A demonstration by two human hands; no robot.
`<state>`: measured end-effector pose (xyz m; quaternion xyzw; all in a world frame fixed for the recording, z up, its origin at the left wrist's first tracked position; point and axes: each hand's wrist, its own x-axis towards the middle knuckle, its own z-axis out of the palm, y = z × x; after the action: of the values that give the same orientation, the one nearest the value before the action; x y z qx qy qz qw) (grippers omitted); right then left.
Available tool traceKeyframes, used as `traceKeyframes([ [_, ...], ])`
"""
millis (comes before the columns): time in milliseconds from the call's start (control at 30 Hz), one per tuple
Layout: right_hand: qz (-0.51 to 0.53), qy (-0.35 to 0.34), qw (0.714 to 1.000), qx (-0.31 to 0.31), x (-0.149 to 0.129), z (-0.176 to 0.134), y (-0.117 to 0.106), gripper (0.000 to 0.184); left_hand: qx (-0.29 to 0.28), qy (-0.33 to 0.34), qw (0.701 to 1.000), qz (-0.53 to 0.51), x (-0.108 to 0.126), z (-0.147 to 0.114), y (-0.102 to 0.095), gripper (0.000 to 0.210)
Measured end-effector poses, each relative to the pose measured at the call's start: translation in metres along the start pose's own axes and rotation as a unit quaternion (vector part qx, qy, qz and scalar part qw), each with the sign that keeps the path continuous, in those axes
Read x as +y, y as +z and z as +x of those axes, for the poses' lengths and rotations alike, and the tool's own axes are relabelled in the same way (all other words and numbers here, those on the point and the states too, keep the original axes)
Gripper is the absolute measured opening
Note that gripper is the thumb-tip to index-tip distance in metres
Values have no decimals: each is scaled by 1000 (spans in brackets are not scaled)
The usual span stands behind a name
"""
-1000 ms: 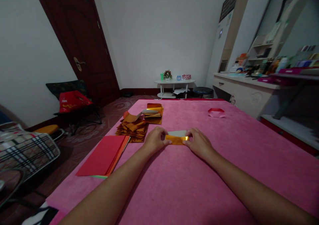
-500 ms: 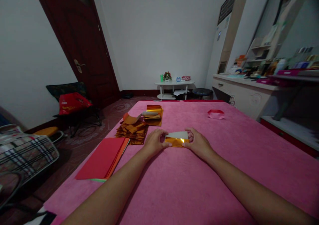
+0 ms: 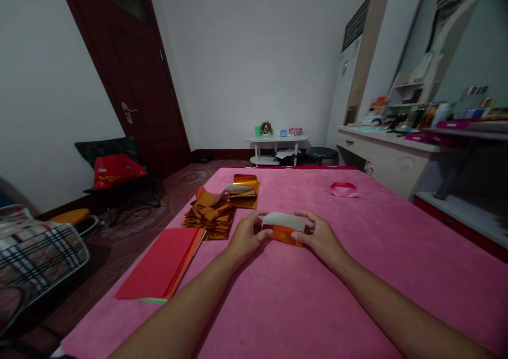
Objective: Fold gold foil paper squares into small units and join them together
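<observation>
A sheet of gold foil paper (image 3: 283,227) with a pale back is held between my two hands, partly folded so that both the whitish side and the shiny side show. My left hand (image 3: 251,236) pinches its left end with the thumb in front. At the right end my right hand (image 3: 319,236) grips it the same way. Beyond my left hand lies a pile of folded gold paper (image 3: 212,216), with a stack of flat gold foil sheets (image 3: 246,181) behind it. Red and orange paper sheets (image 3: 164,263) lie left of my left forearm.
Pink cloth (image 3: 293,306) covers the surface under my hands. A pink and red band (image 3: 344,190) lies at the far right. Beyond the far edge stand a small white table (image 3: 278,138) and a dark stool (image 3: 321,152). A red bag (image 3: 117,171) sits on a folding chair at the left.
The foil paper's pale flap now arches up more, and its gold front looks more orange and slants down to the right. Both hands still grip it. The view has tilted slightly upward.
</observation>
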<state>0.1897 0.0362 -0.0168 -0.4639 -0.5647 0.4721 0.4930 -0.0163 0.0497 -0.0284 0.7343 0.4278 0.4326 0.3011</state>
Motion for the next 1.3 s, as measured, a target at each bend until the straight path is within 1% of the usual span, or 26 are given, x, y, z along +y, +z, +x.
traceKeyframes([
  [67, 21, -3, 1000, 2, 0, 0, -1, 58, 21, -4, 999, -43, 5, -1, 2, 41],
  [133, 36, -7, 999, 4, 2, 1, -2, 58, 41, -3, 996, -73, 12, -3, 3, 48],
  [200, 43, -10, 999, 5, 4, 2, -3, 58, 45, 3, 995, -89, 17, -6, 3, 53],
  [267, 41, -9, 999, 3, 4, 2, -4, 59, 44, 18, 995, -90, 21, -7, 3, 48],
  [367, 22, -7, 1000, -1, 3, 2, -6, 58, 53, 29, 994, -86, 21, -7, 4, 35],
  [433, 5, -13, 1000, -4, 2, 1, -6, 57, 53, 9, 992, -110, 19, -6, 5, 24],
  [533, -14, -32, 999, 8, 0, 0, -4, 55, 56, -48, 983, -165, 16, -3, 7, 13],
  [667, -46, -82, 995, 42, -2, -1, 0, 44, 94, -106, 966, -215, 14, -2, 7, 20],
  [767, -50, -99, 993, 30, -2, -3, -1, 38, 119, -140, 955, -235, 11, -2, 6, 25],
  [933, -28, -109, 992, 51, -3, -6, -4, 45, 124, -162, 948, -243, 7, -3, 6, 30],
  [1033, -26, -105, 994, 32, -4, -5, -4, 40, 128, -166, 945, -252, 7, -3, 6, 31],
  [1200, -44, -121, 991, -35, 0, -2, -3, 28, 127, -159, 939, -278, 10, -4, 6, 30],
  [1300, -62, -109, 991, -41, 3, -2, -2, 21, 120, -158, 939, -280, 11, -4, 6, 32],
])
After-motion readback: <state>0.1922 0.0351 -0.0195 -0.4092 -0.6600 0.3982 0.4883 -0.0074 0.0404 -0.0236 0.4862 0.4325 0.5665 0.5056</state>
